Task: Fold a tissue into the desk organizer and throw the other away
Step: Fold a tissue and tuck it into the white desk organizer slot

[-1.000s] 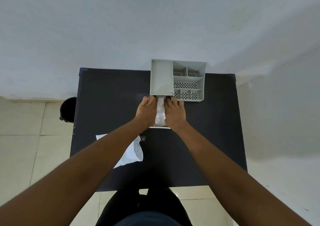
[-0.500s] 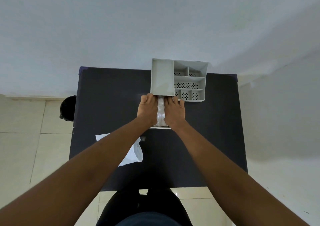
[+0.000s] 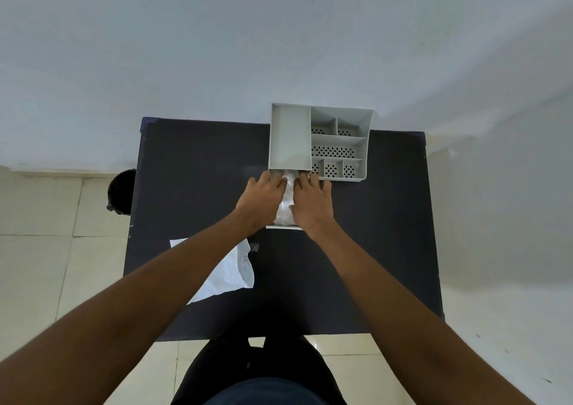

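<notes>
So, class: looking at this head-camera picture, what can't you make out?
- Tissue: mostly covered by left hand and right hand; fold state unclear.
- Second tissue: partly under the left forearm.
- Bin: half hidden behind table.
- Organizer small compartments: contents too small.

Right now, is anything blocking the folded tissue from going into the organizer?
Nothing visible. The folded tissue lies between the left hand and right hand, right at the near edge of the desk organizer, whose large left compartment looks empty.

Dark table (image 3: 198,162): grey desk organizer (image 3: 290,138) far edge, folded tissue (image 3: 286,200) centre, loose tissue (image 3: 231,273) near-left
</notes>
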